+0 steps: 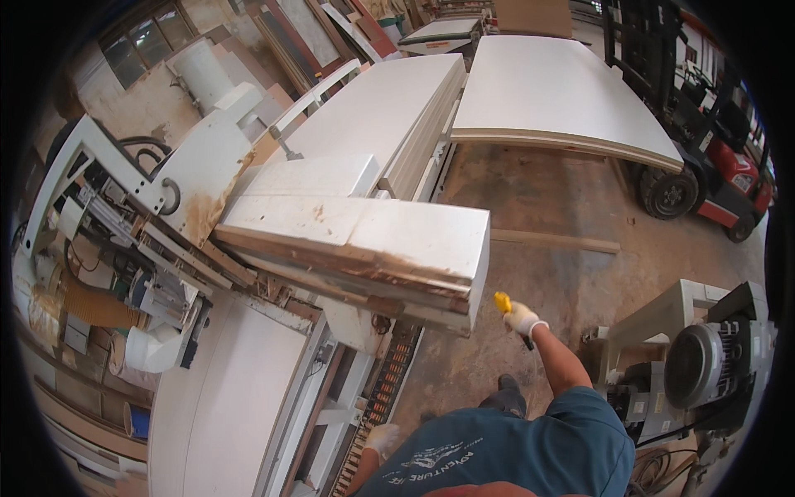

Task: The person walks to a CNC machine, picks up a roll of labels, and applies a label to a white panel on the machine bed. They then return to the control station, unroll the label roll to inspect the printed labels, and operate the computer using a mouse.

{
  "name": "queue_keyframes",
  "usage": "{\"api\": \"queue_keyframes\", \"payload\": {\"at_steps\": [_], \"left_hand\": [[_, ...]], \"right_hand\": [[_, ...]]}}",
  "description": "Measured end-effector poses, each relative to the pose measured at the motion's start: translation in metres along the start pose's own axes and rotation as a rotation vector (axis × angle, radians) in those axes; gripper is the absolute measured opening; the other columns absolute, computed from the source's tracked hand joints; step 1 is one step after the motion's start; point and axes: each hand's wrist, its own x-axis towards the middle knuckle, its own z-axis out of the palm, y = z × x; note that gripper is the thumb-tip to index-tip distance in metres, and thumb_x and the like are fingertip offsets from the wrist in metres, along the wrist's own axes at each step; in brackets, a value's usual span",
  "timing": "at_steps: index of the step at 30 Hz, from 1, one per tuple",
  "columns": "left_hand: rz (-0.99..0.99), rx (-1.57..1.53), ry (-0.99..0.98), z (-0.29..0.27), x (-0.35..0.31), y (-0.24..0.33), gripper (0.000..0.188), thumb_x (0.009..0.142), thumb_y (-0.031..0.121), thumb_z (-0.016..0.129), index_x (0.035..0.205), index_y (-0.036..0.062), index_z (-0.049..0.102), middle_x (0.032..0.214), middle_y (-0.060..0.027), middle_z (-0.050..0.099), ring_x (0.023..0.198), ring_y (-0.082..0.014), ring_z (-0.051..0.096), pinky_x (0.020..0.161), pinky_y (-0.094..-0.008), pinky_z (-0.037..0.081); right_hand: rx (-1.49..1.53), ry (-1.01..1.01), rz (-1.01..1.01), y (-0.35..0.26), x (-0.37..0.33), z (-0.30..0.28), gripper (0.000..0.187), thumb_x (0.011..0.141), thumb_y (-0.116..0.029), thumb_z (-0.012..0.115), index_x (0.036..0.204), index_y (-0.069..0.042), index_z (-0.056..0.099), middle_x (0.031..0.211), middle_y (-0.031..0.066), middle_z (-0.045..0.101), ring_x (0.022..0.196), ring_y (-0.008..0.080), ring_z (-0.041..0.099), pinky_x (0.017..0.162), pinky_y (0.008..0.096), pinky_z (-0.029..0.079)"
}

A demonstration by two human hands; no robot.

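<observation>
My right hand (pixel 522 320), in a white glove, is closed around a small yellow-and-black hand tool (pixel 503 303). The tool's yellow end sticks out past the fingers and a dark end shows below; its exact kind is unclear. This hand is held out over the floor, a little right of the end of a white machine beam (pixel 414 232). Low in the view, my left hand (pixel 382 437), also gloved, is beside the roller strip (pixel 387 381) along the machine's edge. Its fingers are too small and partly hidden to read.
A large white panel (pixel 224 389) lies on the machine bed at left. Behind the beam are stacked white boards (pixel 364 108) and another raised stack (pixel 555 91). A red forklift (pixel 729 178) stands far right, a motor (pixel 704 364) near right. A wooden strip (pixel 555 241) lies on the floor.
</observation>
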Motion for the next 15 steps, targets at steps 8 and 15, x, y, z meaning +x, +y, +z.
{"api": "queue_keyframes", "payload": {"at_steps": [8, 15], "left_hand": [[0.104, 1.131, -0.036, 0.170, 0.024, 0.121, 0.031, 0.103, 0.025, 0.051, 0.101, 0.0052, 0.075, 0.108, -0.0252, 0.077, 0.095, -0.0438, 0.076, 0.082, -0.0553, 0.057], [0.002, 0.550, 0.403, 0.231, 0.024, 0.125, 0.026, 0.098, 0.034, 0.063, 0.091, 0.0086, 0.067, 0.104, -0.0165, 0.072, 0.105, -0.0306, 0.072, 0.088, -0.0480, 0.053]], "right_hand": [[-0.413, 0.100, -0.357, -0.102, 0.126, -0.184, 0.033, 0.101, -0.029, 0.063, 0.124, -0.005, 0.064, 0.115, 0.0256, 0.074, 0.113, 0.0450, 0.068, 0.095, 0.0529, 0.053], [-0.632, -0.186, -0.584, -0.197, 0.231, -0.204, 0.038, 0.100, -0.034, 0.067, 0.125, -0.006, 0.064, 0.119, 0.0258, 0.074, 0.116, 0.0445, 0.068, 0.099, 0.0510, 0.053]]}}
